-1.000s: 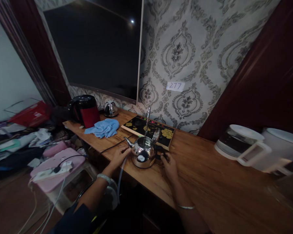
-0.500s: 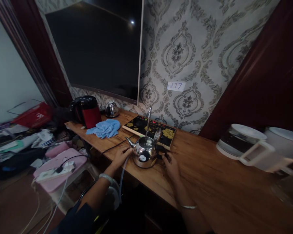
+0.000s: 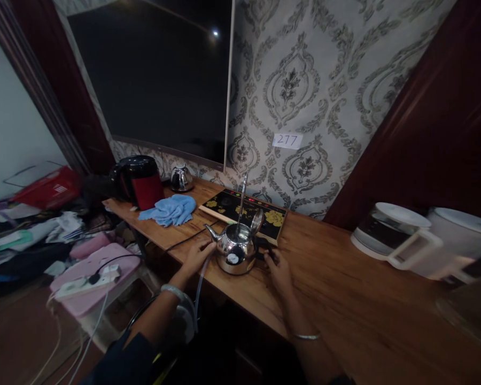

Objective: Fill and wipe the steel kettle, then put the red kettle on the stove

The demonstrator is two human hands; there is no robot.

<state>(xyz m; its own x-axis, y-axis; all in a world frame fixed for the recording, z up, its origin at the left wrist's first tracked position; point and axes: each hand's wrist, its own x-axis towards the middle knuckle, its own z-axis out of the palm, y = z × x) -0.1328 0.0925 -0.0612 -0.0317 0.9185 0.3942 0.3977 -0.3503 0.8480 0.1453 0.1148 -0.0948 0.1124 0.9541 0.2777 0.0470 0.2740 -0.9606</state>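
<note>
A shiny metal kettle [image 3: 233, 258] stands upright near the front edge of the wooden counter [image 3: 328, 283], its lid [image 3: 256, 222] tipped up on the handle side. My right hand [image 3: 279, 271] is closed on the black handle [image 3: 263, 248]. On the other side, my left hand [image 3: 197, 258] has its fingers bent against the body below the spout [image 3: 211, 232]; some fingertips are hidden. A thin metal faucet [image 3: 243, 198] rises from the black stove panel with gold flowers [image 3: 273, 218] and reaches down over the kettle's open mouth.
To the left lie a blue cloth [image 3: 170, 209], a red and black electric kettle [image 3: 146, 184] and a small metal pot [image 3: 181, 178]. White-handled jugs [image 3: 393, 235] stand at right. A clear hose [image 3: 199, 294] hangs by my left wrist. A pink stool [image 3: 92, 278] bears a power strip [image 3: 80, 283].
The whole view has shifted very slightly. Both hands stay at the kettle, and the kettle keeps its place under the faucet.
</note>
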